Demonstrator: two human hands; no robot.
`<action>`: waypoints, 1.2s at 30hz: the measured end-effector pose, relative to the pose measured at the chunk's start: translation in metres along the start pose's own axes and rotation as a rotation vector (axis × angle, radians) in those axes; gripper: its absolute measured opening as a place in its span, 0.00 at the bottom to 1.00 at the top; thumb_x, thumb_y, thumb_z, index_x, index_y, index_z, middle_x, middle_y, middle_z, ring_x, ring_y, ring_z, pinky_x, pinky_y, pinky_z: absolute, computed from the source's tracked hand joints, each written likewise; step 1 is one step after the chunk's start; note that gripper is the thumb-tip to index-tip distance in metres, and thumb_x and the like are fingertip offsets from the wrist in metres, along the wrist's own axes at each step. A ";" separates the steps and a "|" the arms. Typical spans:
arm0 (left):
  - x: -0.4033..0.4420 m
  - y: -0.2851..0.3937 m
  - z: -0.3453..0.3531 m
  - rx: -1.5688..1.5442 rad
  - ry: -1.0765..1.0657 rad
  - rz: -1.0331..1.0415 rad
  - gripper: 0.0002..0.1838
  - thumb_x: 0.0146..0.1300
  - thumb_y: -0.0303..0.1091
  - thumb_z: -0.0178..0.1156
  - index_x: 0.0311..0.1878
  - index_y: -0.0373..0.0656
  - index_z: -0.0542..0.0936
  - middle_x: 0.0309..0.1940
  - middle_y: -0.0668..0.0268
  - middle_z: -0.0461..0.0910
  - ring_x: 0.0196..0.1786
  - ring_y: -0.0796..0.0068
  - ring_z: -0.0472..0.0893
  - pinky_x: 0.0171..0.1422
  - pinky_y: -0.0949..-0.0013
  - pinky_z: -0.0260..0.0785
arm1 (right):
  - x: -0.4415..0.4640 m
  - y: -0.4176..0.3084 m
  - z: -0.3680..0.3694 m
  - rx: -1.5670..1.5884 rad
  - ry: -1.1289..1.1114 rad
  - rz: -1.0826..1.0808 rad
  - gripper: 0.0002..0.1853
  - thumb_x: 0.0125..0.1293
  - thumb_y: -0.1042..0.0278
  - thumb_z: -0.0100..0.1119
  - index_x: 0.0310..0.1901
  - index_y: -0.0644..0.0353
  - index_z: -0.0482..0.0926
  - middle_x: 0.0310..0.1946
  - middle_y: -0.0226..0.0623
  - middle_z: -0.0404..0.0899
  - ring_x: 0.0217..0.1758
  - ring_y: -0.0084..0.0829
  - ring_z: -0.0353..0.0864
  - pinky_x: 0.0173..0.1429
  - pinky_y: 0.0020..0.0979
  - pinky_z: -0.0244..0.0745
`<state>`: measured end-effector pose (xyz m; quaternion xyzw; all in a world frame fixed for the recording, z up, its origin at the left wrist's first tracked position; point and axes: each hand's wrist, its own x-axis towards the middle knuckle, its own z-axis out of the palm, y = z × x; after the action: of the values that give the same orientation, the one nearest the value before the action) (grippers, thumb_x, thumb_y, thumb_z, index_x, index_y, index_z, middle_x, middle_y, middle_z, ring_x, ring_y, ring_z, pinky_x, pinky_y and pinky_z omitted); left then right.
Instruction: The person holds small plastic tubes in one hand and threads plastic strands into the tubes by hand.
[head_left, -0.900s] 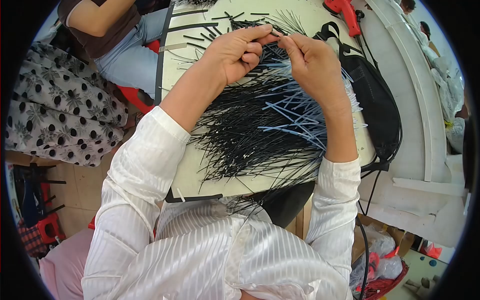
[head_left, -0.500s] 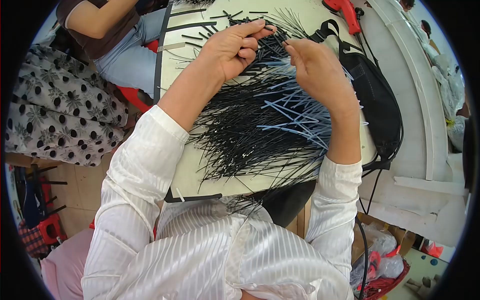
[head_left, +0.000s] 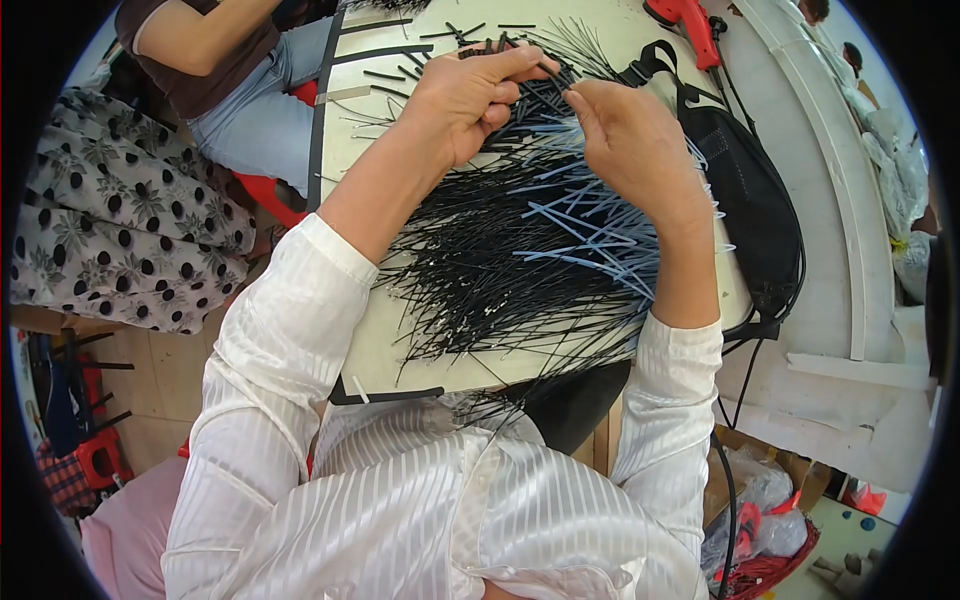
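Observation:
My left hand (head_left: pixel 465 102) is closed in a pinch, thumb and forefinger on a short black tube (head_left: pixel 544 68) over the far part of the table. Facing it, my right hand (head_left: pixel 635 140) pinches a thin black wire, whose tip is close to the tube; whether it is inside I cannot tell. Beneath my hands lies a pile of short black tubes (head_left: pixel 520 122). Nearer to me spreads a large heap of thin black wires (head_left: pixel 480 260), many with light-blue sleeves (head_left: pixel 575 212) at their right ends.
A black bag (head_left: pixel 745 190) with a strap lies along the table's right side. Behind it is a red heat-gun-like tool (head_left: pixel 690 25) with a cord. Another person's arm (head_left: pixel 205 35) is at the far left. The pale table (head_left: pixel 345 300) has a dark edge.
My left hand has shifted slightly right and down, and my right hand slightly left. The fingertips are a little closer together, with the black tube tilted between them.

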<state>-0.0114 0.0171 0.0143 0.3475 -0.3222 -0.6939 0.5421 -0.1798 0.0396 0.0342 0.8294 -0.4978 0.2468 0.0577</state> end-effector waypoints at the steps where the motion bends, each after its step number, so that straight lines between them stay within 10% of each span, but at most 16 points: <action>1: -0.002 0.000 0.002 0.031 0.003 0.014 0.08 0.65 0.28 0.64 0.42 0.32 0.81 0.36 0.62 0.84 0.18 0.93 0.61 0.14 0.89 0.48 | 0.000 0.000 0.002 0.006 0.026 -0.019 0.11 0.67 0.65 0.55 0.35 0.64 0.79 0.23 0.42 0.79 0.26 0.46 0.75 0.33 0.40 0.70; 17: -0.007 -0.014 0.005 -0.259 0.014 -0.220 0.08 0.65 0.29 0.65 0.42 0.34 0.80 0.28 0.70 0.79 0.16 0.94 0.59 0.13 0.90 0.45 | 0.004 -0.004 -0.013 -0.198 -0.127 0.182 0.23 0.67 0.46 0.59 0.47 0.60 0.78 0.22 0.39 0.80 0.24 0.39 0.77 0.30 0.35 0.70; 27: -0.011 -0.010 0.007 -0.307 -0.142 -0.281 0.11 0.60 0.33 0.70 0.37 0.38 0.79 0.21 0.75 0.69 0.17 0.93 0.60 0.14 0.88 0.46 | 0.010 0.009 -0.004 0.453 0.003 -0.070 0.12 0.71 0.63 0.57 0.45 0.63 0.82 0.24 0.28 0.80 0.22 0.20 0.68 0.28 0.22 0.64; 30: -0.010 -0.005 0.003 -0.318 -0.137 -0.284 0.11 0.62 0.34 0.68 0.38 0.38 0.78 0.22 0.74 0.70 0.17 0.92 0.60 0.14 0.87 0.46 | 0.010 0.031 -0.012 0.367 0.107 -0.010 0.10 0.67 0.61 0.58 0.41 0.57 0.84 0.21 0.32 0.81 0.20 0.36 0.73 0.26 0.28 0.66; 36: -0.002 -0.007 -0.005 -0.402 -0.098 -0.332 0.13 0.68 0.36 0.61 0.48 0.37 0.76 0.24 0.74 0.70 0.17 0.92 0.59 0.14 0.86 0.44 | 0.013 0.085 -0.003 -0.223 0.387 -0.013 0.09 0.64 0.62 0.60 0.41 0.51 0.87 0.31 0.31 0.83 0.36 0.32 0.79 0.49 0.33 0.70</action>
<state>-0.0108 0.0203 0.0058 0.2470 -0.1423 -0.8394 0.4627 -0.2485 -0.0118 0.0294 0.7583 -0.4965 0.3442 0.2451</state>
